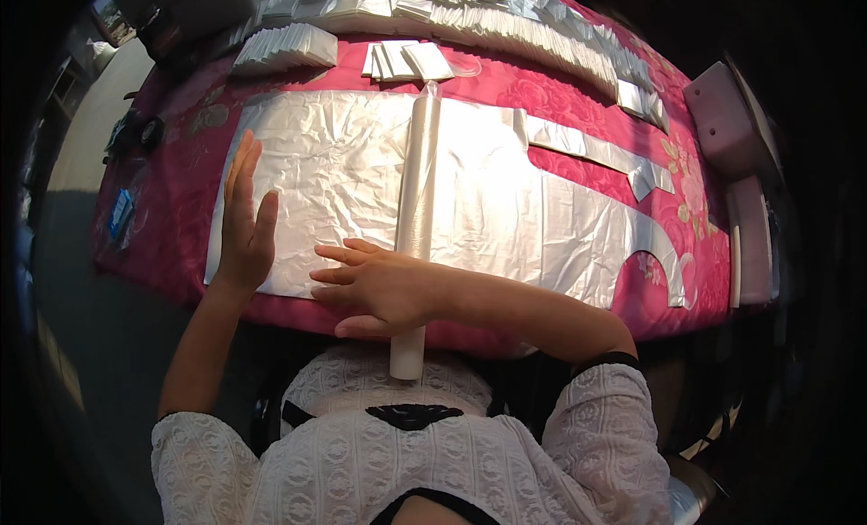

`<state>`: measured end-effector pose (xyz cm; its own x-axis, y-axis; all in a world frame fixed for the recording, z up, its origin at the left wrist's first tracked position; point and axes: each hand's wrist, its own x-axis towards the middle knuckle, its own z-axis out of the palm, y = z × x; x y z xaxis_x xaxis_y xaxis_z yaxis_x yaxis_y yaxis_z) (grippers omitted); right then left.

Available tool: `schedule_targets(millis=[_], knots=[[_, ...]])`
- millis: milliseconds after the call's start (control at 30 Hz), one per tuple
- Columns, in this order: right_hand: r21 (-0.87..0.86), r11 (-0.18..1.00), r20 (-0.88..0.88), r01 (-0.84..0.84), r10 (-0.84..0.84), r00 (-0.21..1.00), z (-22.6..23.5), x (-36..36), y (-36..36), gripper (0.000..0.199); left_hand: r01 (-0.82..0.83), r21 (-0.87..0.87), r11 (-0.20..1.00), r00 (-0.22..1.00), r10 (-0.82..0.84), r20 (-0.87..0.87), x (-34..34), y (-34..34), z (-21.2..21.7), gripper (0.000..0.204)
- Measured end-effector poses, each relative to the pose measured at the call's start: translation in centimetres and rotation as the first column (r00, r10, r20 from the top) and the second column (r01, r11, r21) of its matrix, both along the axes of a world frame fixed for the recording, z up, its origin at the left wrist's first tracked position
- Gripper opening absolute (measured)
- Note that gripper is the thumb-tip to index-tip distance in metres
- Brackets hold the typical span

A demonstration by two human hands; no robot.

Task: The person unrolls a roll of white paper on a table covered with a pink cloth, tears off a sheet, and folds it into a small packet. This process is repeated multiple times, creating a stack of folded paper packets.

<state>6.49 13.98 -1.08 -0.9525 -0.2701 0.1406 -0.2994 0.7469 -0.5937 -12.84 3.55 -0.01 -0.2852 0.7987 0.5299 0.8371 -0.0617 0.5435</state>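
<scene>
A thin white plastic apron (488,177) lies spread on the table, with a curved neck loop and a long tie strip at its right end. Across its middle rests a long pale roll (418,186) that looks wrapped in clear film; its near end juts past the table edge. My left hand (246,227) is upright by the apron's left edge, fingers stretched and holding nothing. With fingers spread, my right hand (379,286) reaches leftward over the roll, palm down above the apron's near edge. Whether it touches the plastic I cannot tell.
A pink flowered cloth (587,101) covers the table. Long rows of folded white packets (533,37) stand along the far side, with a shorter row (284,48) and a few loose packets (406,61) nearer. Pale boxes (736,119) flank the right edge. A small blue packet (121,213) lies at left.
</scene>
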Motion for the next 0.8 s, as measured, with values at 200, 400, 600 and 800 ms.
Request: schedule_targets(millis=[200,400,600,800], knots=[[-0.410,0.898,-0.264,-0.157,0.048,0.963,4.7,-4.4,-2.5,0.035,-0.119,-0.154,0.981,0.970,0.148,0.193,-3.2,-9.7,-1.2,0.051],[0.251,0.940,-0.213,0.229,-0.177,0.961,0.1,-5.7,4.9,0.044,-0.162,-0.255,0.953,0.924,0.237,0.299,-2.2,-16.6,-2.6,0.052],[0.340,0.935,-0.253,0.101,-0.013,0.967,-2.2,-14.2,2.6,0.055,-0.085,-0.246,0.966,0.914,0.174,0.366,-0.4,-16.3,-2.0,0.053],[0.377,0.890,-0.232,0.255,-0.176,0.957,-2.3,-22.4,-2.8,0.043,-0.296,-0.494,0.817,0.919,0.384,0.084,1.4,-14.7,-0.8,0.071]])
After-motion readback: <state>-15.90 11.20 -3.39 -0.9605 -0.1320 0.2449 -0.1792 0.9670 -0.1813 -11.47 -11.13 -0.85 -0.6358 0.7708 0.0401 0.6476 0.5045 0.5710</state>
